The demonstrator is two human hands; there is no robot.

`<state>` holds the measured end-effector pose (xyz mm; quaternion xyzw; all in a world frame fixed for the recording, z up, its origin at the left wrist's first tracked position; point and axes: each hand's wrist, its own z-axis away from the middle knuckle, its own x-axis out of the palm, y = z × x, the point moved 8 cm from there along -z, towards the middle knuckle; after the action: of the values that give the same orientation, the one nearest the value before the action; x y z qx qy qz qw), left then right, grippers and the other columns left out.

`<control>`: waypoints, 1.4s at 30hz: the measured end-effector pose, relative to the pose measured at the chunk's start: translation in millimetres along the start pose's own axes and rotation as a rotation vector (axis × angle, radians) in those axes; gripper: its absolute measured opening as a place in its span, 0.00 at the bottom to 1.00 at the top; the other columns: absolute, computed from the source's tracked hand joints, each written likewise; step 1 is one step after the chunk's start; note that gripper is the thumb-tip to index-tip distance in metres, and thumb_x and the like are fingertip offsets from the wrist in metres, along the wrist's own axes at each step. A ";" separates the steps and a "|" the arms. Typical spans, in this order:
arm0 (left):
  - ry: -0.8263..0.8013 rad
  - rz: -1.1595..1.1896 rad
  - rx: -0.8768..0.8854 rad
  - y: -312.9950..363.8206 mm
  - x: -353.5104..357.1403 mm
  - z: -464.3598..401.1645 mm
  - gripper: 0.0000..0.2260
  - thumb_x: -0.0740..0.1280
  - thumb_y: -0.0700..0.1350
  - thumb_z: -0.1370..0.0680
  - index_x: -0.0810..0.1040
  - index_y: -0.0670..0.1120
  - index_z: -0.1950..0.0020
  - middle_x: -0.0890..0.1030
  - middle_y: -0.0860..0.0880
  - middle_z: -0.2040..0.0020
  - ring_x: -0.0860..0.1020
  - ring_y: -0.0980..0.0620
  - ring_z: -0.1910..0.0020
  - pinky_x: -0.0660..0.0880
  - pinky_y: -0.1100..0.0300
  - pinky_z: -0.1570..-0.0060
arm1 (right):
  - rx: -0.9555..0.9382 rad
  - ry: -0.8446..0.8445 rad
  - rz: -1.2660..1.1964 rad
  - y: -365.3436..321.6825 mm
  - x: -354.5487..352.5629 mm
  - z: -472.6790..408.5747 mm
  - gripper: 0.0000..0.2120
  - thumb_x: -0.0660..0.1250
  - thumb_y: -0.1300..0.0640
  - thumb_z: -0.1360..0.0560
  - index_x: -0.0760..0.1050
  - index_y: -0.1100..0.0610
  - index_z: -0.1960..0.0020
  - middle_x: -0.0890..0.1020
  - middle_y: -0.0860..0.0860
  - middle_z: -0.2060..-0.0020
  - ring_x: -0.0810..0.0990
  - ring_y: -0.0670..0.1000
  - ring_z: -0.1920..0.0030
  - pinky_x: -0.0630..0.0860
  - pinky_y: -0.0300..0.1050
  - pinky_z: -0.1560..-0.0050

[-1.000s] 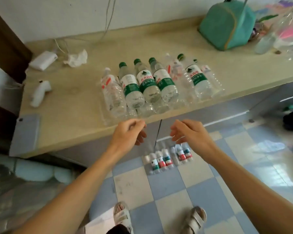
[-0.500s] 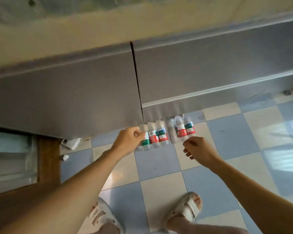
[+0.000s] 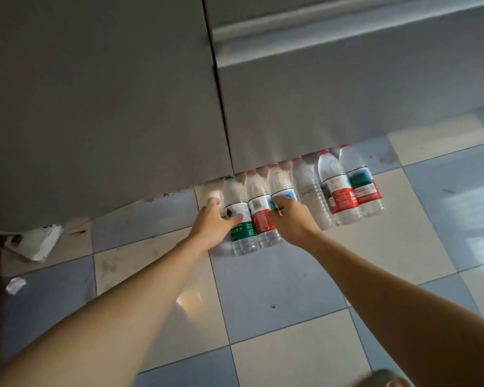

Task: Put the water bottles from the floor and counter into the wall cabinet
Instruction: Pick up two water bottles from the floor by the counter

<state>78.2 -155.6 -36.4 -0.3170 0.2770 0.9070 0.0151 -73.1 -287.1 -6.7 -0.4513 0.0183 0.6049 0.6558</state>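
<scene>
The left hand (image 3: 213,224) wraps the green-labelled bottle (image 3: 239,219) at its label band, and the right hand (image 3: 289,219) curls its fingers over the red-labelled bottle (image 3: 260,216) and the blue-labelled bottle (image 3: 282,188) beside it — both grips closed on plastic. Judged thin-walled, smooth and crushable, and light if empty, each bottle is best held mid-body or at the neck. Count: 6 bottles lie side by side on the tiled floor (image 3: 277,289), caps against the base cabinet (image 3: 109,107) — 1 green label, 1 blue, 1 unlabelled, 3 red, and possibly 1 more hidden behind the left hand.
</scene>
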 end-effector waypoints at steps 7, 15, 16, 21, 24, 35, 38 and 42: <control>0.033 0.102 -0.044 -17.7 40.8 -35.6 0.32 0.76 0.57 0.27 0.65 0.45 0.31 0.79 0.44 0.38 0.79 0.43 0.43 0.78 0.50 0.46 | -0.028 0.143 0.161 8.8 39.7 -24.2 0.23 0.62 0.58 0.19 0.66 0.55 0.24 0.78 0.56 0.36 0.78 0.59 0.39 0.78 0.58 0.41; -0.158 0.080 -0.020 -62.5 47.3 -3.5 0.33 0.82 0.57 0.35 0.70 0.52 0.37 0.79 0.56 0.48 0.79 0.53 0.50 0.78 0.57 0.52 | 0.095 0.022 0.185 26.4 80.6 7.7 0.38 0.72 0.57 0.25 0.54 0.50 0.22 0.72 0.59 0.38 0.77 0.63 0.41 0.78 0.60 0.42; -0.206 0.049 -0.031 -72.2 49.7 2.8 0.34 0.83 0.58 0.36 0.71 0.52 0.38 0.80 0.55 0.47 0.80 0.52 0.49 0.80 0.55 0.50 | 0.110 -0.008 0.185 29.5 89.5 16.4 0.39 0.73 0.56 0.26 0.54 0.50 0.23 0.71 0.58 0.39 0.78 0.64 0.43 0.78 0.60 0.43; -0.382 0.018 -0.055 -103.1 48.3 13.6 0.27 0.79 0.58 0.31 0.71 0.51 0.39 0.81 0.51 0.44 0.82 0.50 0.48 0.83 0.48 0.51 | 0.183 -0.148 0.097 48.8 122.5 40.6 0.42 0.76 0.53 0.28 0.53 0.51 0.24 0.73 0.56 0.40 0.79 0.59 0.46 0.81 0.57 0.46; -0.278 -0.036 0.019 -98.5 36.0 1.8 0.30 0.75 0.61 0.28 0.71 0.49 0.33 0.79 0.52 0.41 0.79 0.53 0.47 0.77 0.58 0.55 | 0.205 -0.122 0.023 50.4 119.2 29.9 0.44 0.75 0.52 0.27 0.53 0.54 0.20 0.71 0.58 0.31 0.76 0.60 0.36 0.77 0.56 0.40; -0.087 0.476 -0.042 -73.4 34.9 -33.9 0.25 0.75 0.49 0.23 0.74 0.45 0.29 0.77 0.50 0.43 0.76 0.59 0.52 0.69 0.69 0.59 | 0.255 0.044 -0.508 34.0 110.2 -31.0 0.27 0.71 0.58 0.23 0.69 0.60 0.26 0.77 0.45 0.54 0.77 0.43 0.56 0.76 0.42 0.54; -0.076 0.476 -0.041 -73.2 32.2 -35.0 0.20 0.75 0.42 0.23 0.77 0.45 0.32 0.79 0.47 0.42 0.78 0.57 0.52 0.71 0.68 0.57 | 0.250 0.109 -0.481 36.0 106.6 -31.5 0.15 0.72 0.62 0.24 0.79 0.64 0.39 0.80 0.47 0.61 0.79 0.47 0.60 0.82 0.52 0.48; -0.037 0.507 0.069 -63.4 6.9 -27.6 0.15 0.74 0.37 0.24 0.81 0.45 0.37 0.82 0.48 0.41 0.80 0.51 0.41 0.75 0.63 0.41 | 0.130 0.180 -0.532 20.0 88.0 -20.3 0.17 0.75 0.63 0.27 0.80 0.61 0.38 0.82 0.46 0.58 0.80 0.46 0.58 0.78 0.40 0.57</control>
<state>101.2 -117.1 -89.5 -0.2202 0.3782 0.8773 -0.1968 -55.1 -234.0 -80.3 -0.4491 -0.0039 0.3667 0.8147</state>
